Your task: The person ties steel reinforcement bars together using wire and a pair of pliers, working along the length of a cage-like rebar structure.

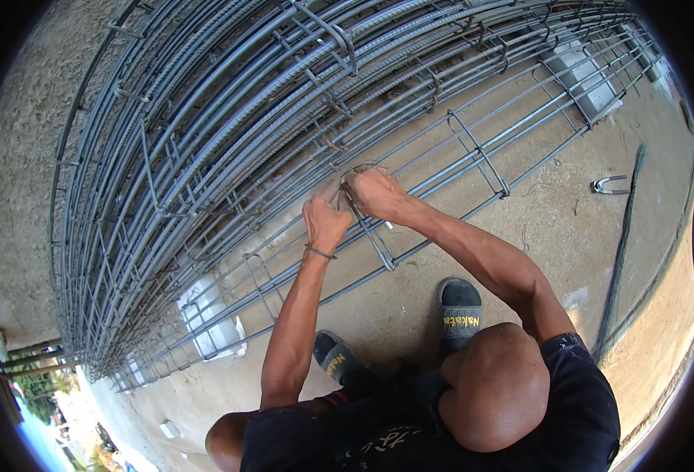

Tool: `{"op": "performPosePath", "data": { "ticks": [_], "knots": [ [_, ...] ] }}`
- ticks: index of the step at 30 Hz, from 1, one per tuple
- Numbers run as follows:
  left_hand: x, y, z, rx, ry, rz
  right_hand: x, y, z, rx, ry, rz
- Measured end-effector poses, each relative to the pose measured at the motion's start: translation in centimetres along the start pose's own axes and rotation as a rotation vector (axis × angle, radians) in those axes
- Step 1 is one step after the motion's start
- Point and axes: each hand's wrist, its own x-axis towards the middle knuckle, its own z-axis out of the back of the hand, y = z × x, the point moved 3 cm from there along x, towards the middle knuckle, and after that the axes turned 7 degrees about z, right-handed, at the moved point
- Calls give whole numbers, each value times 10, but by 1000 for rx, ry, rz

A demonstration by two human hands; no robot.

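My right hand (375, 193) is closed at the top bars of a slim rebar cage (437, 179), with a thin dark tie wire (365, 166) curving over its knuckles. Just left of it, my left hand (325, 222) is closed too, its fingertips bent toward the same joint. What lies between the left fingers is hidden. Right below the hands, a rectangular stirrup (381, 250) crosses the cage's long bars. Another stirrup (480, 149) stands farther right along the cage.
A large stack of rebar cages (229, 118) fills the far left side. White blocks (205, 315) (587, 77) sit under the cage near both ends. On the concrete floor at the right lie pliers (610, 186) and a long bundle of thin wire (621, 256). My sandalled feet (459, 308) are close to the cage.
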Motion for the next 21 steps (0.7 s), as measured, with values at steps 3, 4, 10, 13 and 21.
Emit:
{"op": "performPosePath", "data": {
  "ticks": [3, 4, 10, 13, 21],
  "knots": [
    [8, -6, 5, 32, 147, 28, -5, -8, -4, 49, -48, -49],
    [11, -4, 5, 5, 167, 71, -6, -10, -6, 82, -68, -73],
    [17, 2, 8, -45, 215, 243, -4, -1, 4, -21, -26, 40],
    [17, -2, 5, -65, 190, 269, -8, 8, 11, -223, 50, 166],
    [19, -2, 0, 133, 78, 64, 3, 24, 24, -594, 4, 483]
  ]
}}
